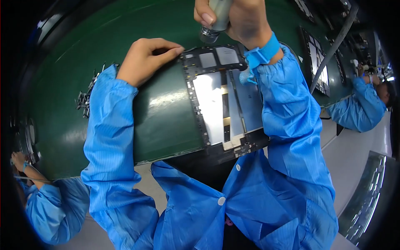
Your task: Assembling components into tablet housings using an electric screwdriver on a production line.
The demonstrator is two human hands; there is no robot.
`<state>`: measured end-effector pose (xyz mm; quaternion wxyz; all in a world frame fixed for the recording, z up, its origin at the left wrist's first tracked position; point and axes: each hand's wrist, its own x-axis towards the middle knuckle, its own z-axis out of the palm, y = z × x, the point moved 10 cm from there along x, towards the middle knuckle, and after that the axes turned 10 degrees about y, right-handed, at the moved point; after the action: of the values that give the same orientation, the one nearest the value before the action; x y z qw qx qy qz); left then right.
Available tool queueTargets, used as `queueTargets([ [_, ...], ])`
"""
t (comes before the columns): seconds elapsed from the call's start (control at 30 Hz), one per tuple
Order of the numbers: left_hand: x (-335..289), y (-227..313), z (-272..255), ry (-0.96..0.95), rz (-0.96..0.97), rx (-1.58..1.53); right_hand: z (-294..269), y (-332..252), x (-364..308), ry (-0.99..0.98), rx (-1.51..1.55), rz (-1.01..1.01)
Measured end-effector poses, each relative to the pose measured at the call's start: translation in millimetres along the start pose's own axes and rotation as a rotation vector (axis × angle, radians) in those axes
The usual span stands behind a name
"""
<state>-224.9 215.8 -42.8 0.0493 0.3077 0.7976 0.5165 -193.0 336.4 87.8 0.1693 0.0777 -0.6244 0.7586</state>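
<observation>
An opened tablet [250, 102], its silver battery packs and black boards exposed, lies on the green work mat in front of me. My left hand [146, 58] pinches thumb and forefinger together at its far left corner. Above the tablet's far edge, my right hand [248, 21] is wrapped round a pale grey cylinder with a dark ringed end, shaped like an electric screwdriver [217, 18]. No bit shows at that end. A blue strap [266, 51] circles my right wrist, and its loose part hangs over the tablet's right side.
A pile of small dark parts [84, 100] lies left of my left forearm. More opened tablets [315, 62] lie at the right, behind a grey cable [333, 48]. Blue-sleeved co-workers sit at the left [58, 208] and right [354, 110]. The table's near edge [171, 155] curves before me.
</observation>
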Motion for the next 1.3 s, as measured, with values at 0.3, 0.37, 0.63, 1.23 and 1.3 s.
queueTargets([
  [0.3, -0.7, 6.9, 6.2, 0.050, 0.013, 0.033, 18.2, 30.9, 1.9, -0.008, -0.041, 0.010],
  [0.37, -0.3, 9.8, 4.9, 0.071, 0.047, 0.028, 19.9, 31.4, 1.1, -0.027, -0.070, 0.013],
  [0.63, 2.6, 13.9, 10.8, 0.032, 0.043, 0.036, 12.5, 37.7, -0.7, -0.023, -0.071, -0.002],
  [1.23, 1.4, 20.3, 11.3, 0.013, 0.052, 0.047, 14.3, 33.8, -6.0, -0.052, -0.071, -0.005],
  [1.3, 1.7, 16.4, 12.5, 0.014, 0.041, 0.034, 14.6, 34.8, -6.2, -0.058, -0.085, 0.002],
])
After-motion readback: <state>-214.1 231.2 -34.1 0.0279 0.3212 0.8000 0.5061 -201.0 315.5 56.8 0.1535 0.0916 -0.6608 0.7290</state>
